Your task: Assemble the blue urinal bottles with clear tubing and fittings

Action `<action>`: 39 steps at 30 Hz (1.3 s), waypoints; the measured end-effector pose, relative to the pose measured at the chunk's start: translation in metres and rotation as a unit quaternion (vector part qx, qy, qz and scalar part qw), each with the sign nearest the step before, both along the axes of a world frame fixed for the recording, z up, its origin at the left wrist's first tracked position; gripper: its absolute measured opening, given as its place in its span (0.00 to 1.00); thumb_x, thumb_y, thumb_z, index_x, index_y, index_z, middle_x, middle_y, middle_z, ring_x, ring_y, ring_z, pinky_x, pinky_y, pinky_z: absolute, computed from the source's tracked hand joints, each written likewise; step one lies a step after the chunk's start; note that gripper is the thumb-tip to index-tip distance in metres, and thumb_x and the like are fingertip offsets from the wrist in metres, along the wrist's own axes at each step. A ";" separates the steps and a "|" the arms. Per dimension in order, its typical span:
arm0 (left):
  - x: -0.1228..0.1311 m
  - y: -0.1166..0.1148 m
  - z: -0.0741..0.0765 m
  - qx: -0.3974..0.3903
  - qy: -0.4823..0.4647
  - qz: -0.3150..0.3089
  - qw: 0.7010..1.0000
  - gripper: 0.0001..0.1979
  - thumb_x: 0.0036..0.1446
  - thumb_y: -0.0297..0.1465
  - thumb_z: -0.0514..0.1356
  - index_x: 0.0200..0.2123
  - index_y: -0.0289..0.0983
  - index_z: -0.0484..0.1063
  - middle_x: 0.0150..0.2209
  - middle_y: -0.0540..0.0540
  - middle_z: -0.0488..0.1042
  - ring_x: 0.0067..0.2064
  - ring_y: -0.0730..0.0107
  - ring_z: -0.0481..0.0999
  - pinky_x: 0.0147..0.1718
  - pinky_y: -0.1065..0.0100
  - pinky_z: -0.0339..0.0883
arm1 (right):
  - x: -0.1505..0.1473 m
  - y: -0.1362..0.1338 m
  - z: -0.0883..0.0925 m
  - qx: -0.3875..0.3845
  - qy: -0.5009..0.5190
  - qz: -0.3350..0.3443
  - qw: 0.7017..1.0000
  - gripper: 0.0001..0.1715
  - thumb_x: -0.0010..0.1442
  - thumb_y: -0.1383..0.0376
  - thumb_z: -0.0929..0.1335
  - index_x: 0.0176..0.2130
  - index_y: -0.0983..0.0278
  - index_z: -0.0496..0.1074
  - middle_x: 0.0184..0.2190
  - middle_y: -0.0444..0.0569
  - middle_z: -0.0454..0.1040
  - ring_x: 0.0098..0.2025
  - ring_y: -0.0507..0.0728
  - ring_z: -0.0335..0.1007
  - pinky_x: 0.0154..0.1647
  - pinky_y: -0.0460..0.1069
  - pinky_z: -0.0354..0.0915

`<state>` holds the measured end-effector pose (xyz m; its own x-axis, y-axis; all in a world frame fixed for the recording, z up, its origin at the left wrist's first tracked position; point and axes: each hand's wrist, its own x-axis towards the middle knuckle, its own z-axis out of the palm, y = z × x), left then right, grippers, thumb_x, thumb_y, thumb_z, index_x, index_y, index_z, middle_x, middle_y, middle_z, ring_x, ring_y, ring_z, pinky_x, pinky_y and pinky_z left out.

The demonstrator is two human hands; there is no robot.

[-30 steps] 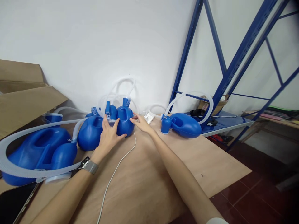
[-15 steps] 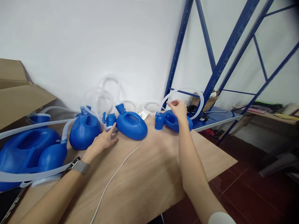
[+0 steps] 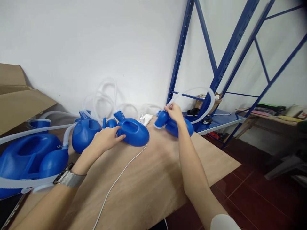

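At the table's right, my right hand (image 3: 174,111) pinches the clear tube (image 3: 211,99) where it joins a small blue urinal cup (image 3: 162,119). That cup is tilted, beside its blue urinal bottle (image 3: 175,128). My left hand (image 3: 106,140) reaches over the table with thumb and index finger apart. Its fingertips are close to a second blue urinal bottle (image 3: 134,132) and partly hide another small blue cup (image 3: 111,123); whether they touch either is unclear. More blue urinal bottles (image 3: 83,135) with tubes stand to the left.
A large urinal bottle (image 3: 28,153) and an open cardboard box (image 3: 24,105) crowd the left side. A white power strip (image 3: 146,119) lies at the back, and a white cable (image 3: 120,175) crosses the table (image 3: 148,188). Blue metal shelving (image 3: 182,48) rises at the right.
My right hand has come down and left onto the tube's cup end, and that cup has gone from upright to tilted. My left hand's pointing index finger has curled in near the middle bottle.
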<state>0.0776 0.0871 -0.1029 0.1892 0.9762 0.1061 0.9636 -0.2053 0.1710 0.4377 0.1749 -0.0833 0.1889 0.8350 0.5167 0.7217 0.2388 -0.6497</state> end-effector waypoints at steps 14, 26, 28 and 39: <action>0.020 0.017 -0.071 0.073 0.006 -0.164 0.984 0.40 0.67 0.47 0.57 0.77 0.49 0.45 0.78 0.36 0.40 0.77 0.41 0.43 0.58 0.49 0.71 | -0.051 -0.036 0.043 0.073 0.314 0.181 0.929 0.24 0.55 0.50 0.77 0.42 0.61 0.69 0.39 0.49 0.80 0.40 0.56 0.80 0.44 0.52 0.75; 0.017 0.036 -0.085 0.084 -0.056 -0.050 0.994 0.47 0.63 0.47 0.61 0.76 0.34 0.46 0.75 0.21 0.43 0.75 0.29 0.48 0.62 0.37 0.63 | -0.030 -0.043 0.047 0.072 0.356 0.182 0.914 0.27 0.50 0.53 0.80 0.41 0.62 0.70 0.37 0.48 0.81 0.41 0.56 0.80 0.45 0.52 0.75; 0.024 0.032 -0.072 0.090 -0.122 -0.057 0.987 0.50 0.61 0.52 0.62 0.75 0.31 0.49 0.74 0.21 0.49 0.75 0.32 0.50 0.66 0.39 0.58 | -0.034 -0.043 0.047 0.053 0.371 0.193 0.907 0.27 0.49 0.52 0.80 0.41 0.62 0.70 0.37 0.47 0.81 0.40 0.55 0.79 0.45 0.52 0.74; 0.072 -0.021 -0.025 -0.053 -0.515 -0.157 0.841 0.43 0.56 0.51 0.68 0.69 0.41 0.61 0.65 0.39 0.71 0.59 0.49 0.77 0.58 0.52 0.72 | -0.067 -0.094 0.001 0.020 0.461 0.208 0.863 0.33 0.44 0.49 0.82 0.40 0.62 0.69 0.38 0.47 0.79 0.48 0.57 0.80 0.51 0.52 0.75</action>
